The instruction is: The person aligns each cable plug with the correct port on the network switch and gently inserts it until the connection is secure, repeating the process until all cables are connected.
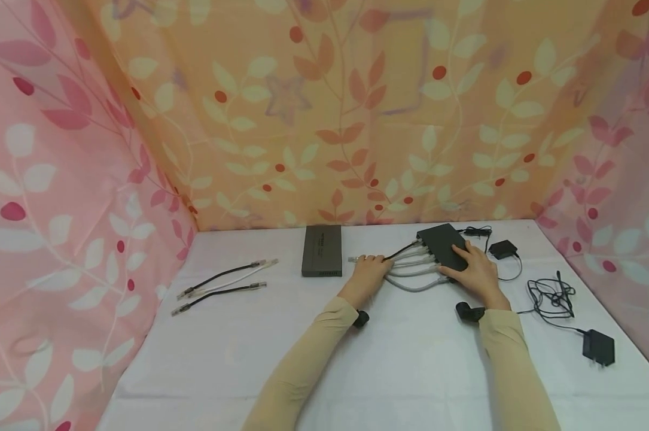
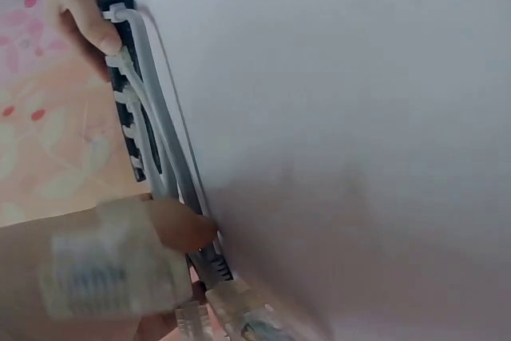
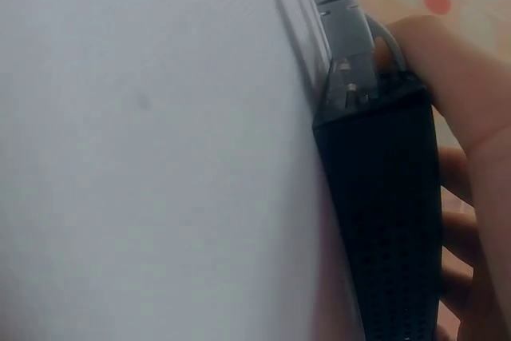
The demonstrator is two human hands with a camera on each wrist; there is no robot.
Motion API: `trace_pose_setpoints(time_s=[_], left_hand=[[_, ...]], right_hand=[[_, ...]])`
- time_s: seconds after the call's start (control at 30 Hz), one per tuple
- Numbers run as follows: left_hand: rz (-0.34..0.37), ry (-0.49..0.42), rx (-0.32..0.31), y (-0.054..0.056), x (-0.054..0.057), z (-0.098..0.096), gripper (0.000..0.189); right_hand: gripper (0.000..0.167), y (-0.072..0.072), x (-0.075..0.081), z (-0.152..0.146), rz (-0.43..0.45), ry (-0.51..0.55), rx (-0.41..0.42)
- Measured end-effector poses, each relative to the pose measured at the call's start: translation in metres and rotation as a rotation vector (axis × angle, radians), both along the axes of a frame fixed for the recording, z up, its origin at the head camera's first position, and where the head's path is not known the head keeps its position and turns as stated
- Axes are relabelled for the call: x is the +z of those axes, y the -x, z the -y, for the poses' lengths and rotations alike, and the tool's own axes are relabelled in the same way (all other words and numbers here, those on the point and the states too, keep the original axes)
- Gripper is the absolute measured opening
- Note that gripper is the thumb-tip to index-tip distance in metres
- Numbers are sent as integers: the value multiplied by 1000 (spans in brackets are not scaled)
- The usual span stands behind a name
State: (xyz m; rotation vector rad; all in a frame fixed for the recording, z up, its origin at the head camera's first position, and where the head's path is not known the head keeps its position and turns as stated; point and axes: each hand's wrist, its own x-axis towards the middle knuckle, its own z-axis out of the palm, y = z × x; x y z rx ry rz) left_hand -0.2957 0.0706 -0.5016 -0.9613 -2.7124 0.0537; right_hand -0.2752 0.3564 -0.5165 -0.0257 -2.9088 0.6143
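In the head view my left hand (image 1: 365, 276) grips a bundle of network cables (image 1: 414, 272) close to their loose ends. Clear plugs (image 2: 247, 309) stick out past its fingers in the left wrist view. The cables' other ends sit in the ports of a black network switch (image 1: 440, 238). My right hand (image 1: 477, 274) holds this switch, its fingers over the top and its thumb bent at the port edge, beside a grey cable boot (image 3: 339, 13). One black cable (image 1: 402, 250) runs among the grey ones.
Left of the hands lies a second dark switch box (image 1: 321, 251). Several short patch cables (image 1: 224, 278) are further left. To the right are a black adapter (image 1: 503, 249), a tangled black cord (image 1: 551, 298) and a power plug (image 1: 599, 347). Patterned curtains (image 1: 356, 120) border the white table.
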Motion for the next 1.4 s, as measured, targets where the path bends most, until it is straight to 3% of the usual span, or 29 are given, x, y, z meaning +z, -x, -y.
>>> trace_pose_setpoints(time_s=[0.3,0.63,1.1,1.37,1.4], left_hand=[[99,61,-5,15,5,-3,36],[101,159,91,33,5,-12,47],[132,151,193,47,3,-21,56],[191,198,245,53,5,-25,59],[172,200,246,68,-15,-29,59]], right_hand=[[94,9,3,0,39,-15,-36],[96,18,3,4,51,-4,-110],[92,28,16,8,106,42,-121],[92,33,11,9,98,53,-139],[93,33,10,8,99,56,-142]])
